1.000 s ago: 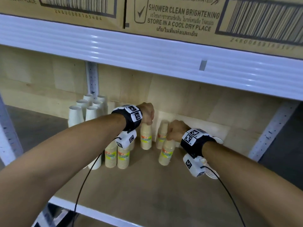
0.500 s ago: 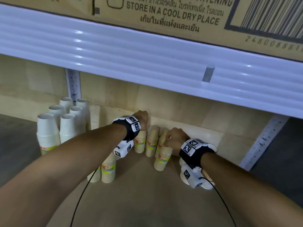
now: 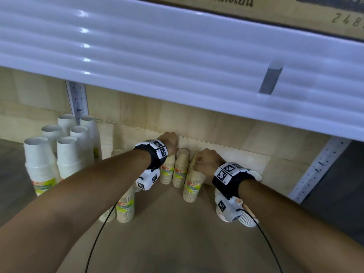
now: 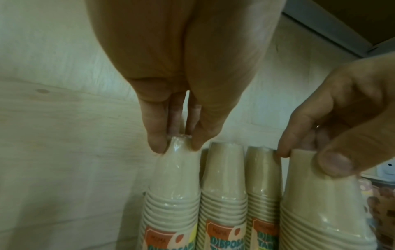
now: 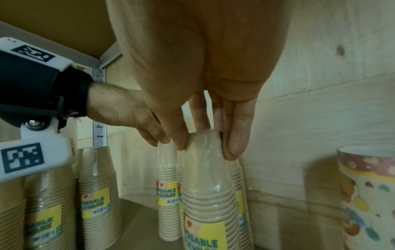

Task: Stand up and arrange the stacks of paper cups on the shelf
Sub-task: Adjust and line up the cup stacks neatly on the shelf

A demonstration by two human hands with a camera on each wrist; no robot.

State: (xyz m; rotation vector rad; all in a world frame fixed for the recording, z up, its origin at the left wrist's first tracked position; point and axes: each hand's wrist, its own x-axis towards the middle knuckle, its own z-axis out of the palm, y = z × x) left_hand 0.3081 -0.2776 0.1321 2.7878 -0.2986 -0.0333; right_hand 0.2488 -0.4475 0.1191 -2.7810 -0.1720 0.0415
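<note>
Paper cup stacks [image 3: 178,170] upright, tops pinched: left hand [image 4: 177,118] one, right hand [image 5: 205,118] another.

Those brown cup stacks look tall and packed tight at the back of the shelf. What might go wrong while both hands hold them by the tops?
1. The left hand pinches only the tip of its brown stack; the slick wrap might slip.
2. The right hand grips a tilted stack beside upright neighbours; a nudge may topple them.
3. The floral cups stand close by the right wrist and could get bumped.
</note>
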